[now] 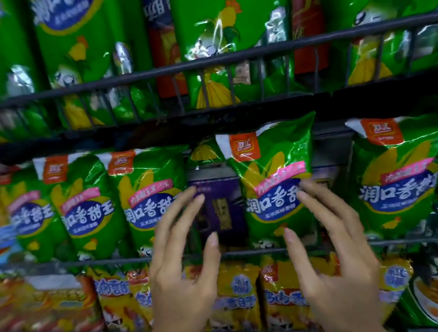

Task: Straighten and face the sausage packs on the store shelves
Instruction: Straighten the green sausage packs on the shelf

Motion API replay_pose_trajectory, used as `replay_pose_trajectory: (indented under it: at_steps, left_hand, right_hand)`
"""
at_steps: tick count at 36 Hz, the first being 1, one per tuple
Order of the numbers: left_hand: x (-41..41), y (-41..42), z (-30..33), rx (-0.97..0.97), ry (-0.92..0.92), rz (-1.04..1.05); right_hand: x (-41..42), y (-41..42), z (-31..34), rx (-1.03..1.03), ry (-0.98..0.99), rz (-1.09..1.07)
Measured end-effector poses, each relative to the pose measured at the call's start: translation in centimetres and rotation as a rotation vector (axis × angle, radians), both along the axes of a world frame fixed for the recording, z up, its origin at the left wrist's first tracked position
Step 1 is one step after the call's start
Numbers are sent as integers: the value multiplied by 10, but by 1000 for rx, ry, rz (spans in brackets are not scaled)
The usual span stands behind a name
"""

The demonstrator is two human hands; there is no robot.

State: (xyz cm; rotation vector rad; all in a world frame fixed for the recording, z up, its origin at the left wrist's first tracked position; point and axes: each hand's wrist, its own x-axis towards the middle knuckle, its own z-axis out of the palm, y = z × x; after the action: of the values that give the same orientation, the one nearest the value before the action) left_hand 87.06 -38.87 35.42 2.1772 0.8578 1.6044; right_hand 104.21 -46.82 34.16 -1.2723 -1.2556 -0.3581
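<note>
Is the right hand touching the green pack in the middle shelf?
Touching: in the head view, the right hand lays its fingertips on the green pack.

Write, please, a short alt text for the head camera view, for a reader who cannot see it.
A person's left hand and right hand, fingers spread and holding nothing, reach toward a green sausage pack and the purple pack behind it on the middle wire shelf. More green packs fill the shelves; yellow packs stand below.

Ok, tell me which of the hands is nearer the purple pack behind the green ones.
Left. The left hand has its fingertips at the purple pack; the right hand sits further right, against the green sausage pack.
</note>
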Motion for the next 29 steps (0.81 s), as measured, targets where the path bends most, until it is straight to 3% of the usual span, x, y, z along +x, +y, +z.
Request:
replay_pose_trajectory:
  at_steps: [8, 12, 16, 21, 29]
  left_hand:
    - [-70, 18, -5, -212, -104, 106]
    - [-97, 36, -4, -353, -71, 62]
    - [-118, 50, -2, -405, 113, -53]
    - [-132, 60, -1, -345, 246, -236]
    - [-127, 62, -1, -295, 126, -311]
  right_hand:
    - [-56, 21, -7, -124, -18, 111]
    - [-88, 42, -4, -309, 47, 129]
    - [-107, 67, 0, -459, 106, -35]
    - [-116, 80, 1, -599, -91, -312]
    - [-122, 87, 1, -398, 94, -210]
